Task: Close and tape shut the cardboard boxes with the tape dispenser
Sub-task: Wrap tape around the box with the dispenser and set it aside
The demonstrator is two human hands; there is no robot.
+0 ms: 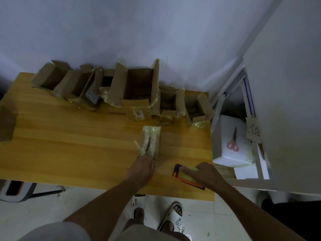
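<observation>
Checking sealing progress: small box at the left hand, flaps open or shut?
Shut. The small box has flaps folded together, a dark seam between them; the left hand touches its near end.

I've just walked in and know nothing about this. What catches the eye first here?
Probably the row of open cardboard boxes along the far edge of the yellow wooden table. Nearer, the left hand holds a small tape-wrapped box, while the right hand grips the orange tape dispenser.

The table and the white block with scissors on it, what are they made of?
The table looks like wood or a wood-look laminate: yellow-brown, smooth, with long grain streaks. The white block under the scissors seems to be foam: matte, pure white, thick, soft-edged.
</observation>
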